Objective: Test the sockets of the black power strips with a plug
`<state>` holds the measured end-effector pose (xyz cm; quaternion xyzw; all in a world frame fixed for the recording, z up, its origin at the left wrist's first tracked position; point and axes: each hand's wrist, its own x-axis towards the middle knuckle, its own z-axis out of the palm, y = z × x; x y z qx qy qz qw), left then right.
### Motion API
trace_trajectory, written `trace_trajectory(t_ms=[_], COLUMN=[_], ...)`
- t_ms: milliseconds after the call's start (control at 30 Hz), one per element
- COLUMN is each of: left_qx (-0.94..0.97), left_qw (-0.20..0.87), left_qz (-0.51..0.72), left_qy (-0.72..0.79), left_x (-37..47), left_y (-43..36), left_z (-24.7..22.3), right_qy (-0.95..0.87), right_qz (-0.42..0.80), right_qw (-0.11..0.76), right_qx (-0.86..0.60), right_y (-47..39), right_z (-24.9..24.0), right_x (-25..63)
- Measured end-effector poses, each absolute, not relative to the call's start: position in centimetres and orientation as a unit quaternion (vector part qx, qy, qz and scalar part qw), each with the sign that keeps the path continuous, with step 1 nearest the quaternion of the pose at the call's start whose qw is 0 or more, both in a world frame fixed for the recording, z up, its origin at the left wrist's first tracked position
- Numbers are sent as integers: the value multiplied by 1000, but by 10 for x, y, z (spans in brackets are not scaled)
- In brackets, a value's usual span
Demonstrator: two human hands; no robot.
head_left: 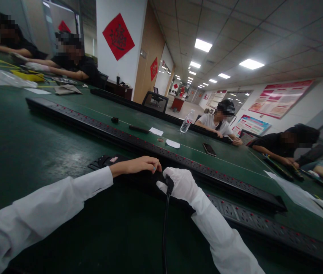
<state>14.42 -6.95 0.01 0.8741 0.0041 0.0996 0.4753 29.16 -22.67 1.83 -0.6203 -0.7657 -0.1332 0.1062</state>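
Observation:
Two long black power strips cross the green table in front of me, their sockets paired with small red parts. My bare left hand (pixel 141 164) lies over the nearer power strip (pixel 247 217), its fingers bent down round the strip's dark body. In a white dotted glove, my right hand (pixel 181 183) grips a black plug (pixel 169 184) close beside the left fingertips. From the plug a black cable (pixel 165 232) hangs down toward me. The hands hide the plug's front, so I cannot tell whether it sits in a socket. Just beyond lies the farther power strip (pixel 116 134).
Past the strips are paper slips (pixel 173 144), a water bottle (pixel 187 121), a phone (pixel 209 149) and a small black block (pixel 114 120). Another long black strip (pixel 138 107) runs along the far edge. Several people sit around the table. Plastic sheeting (pixel 298 190) lies at right.

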Motion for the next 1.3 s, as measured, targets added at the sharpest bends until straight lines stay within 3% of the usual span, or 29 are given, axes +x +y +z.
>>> trace_trajectory(t_ms=[1300], left_qx=[874], left_qw=[474], left_qz=[108], left_qy=[-5], left_x=[144], left_y=[-71], left_z=[2], right_qy=[-768], right_qz=[-124], right_qw=[110], right_qx=[-619], right_y=[-226], right_z=[16], right_x=[293])
